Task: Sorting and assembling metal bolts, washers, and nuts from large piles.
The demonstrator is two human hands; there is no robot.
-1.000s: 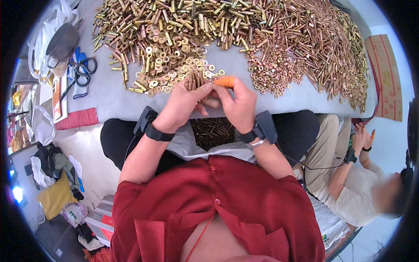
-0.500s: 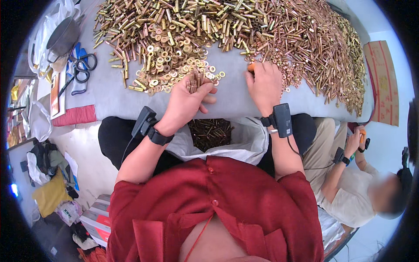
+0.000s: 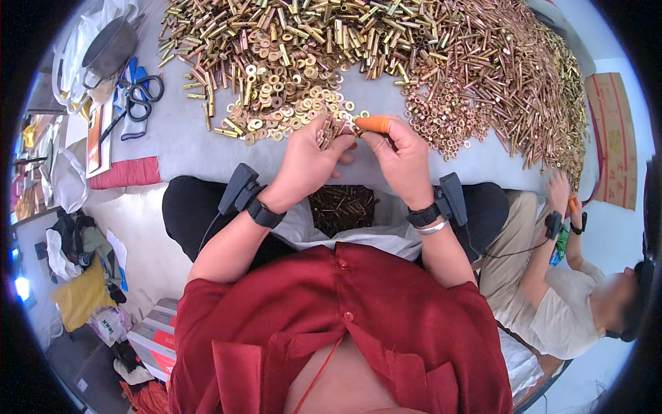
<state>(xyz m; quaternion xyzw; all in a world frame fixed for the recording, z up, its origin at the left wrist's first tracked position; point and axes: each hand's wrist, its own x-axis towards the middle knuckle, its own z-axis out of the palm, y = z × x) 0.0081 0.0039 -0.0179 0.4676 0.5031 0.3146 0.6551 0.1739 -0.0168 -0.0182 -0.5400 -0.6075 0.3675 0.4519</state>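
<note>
My left hand (image 3: 310, 157) is closed round a few slim brass-coloured metal sleeves (image 3: 329, 131), their ends pointing up past the fingers. Against its fingertips, my right hand (image 3: 403, 162) pinches thumb to forefinger; an orange finger cot (image 3: 373, 124) covers the forefinger. What lies in that pinch is too small and covered to make out. Just beyond the left hand spreads a heap of flat gold washers (image 3: 303, 96). Small coppery nuts or rings (image 3: 441, 117) lie beyond the right hand. Between my knees, an open white sack (image 3: 396, 221) holds dark metal pieces (image 3: 343, 209).
A large pile of loose metal sleeves (image 3: 386, 34) covers the far side of the grey table (image 3: 186, 141). Black scissors (image 3: 140, 96) and a dark pan (image 3: 110, 48) are at the left. To the right, a co-worker's hand (image 3: 557, 190) reaches to the pile's edge.
My right hand has moved left from beside the small rings to meet my left hand's fingertips. The co-worker's hands have moved up toward the pile.
</note>
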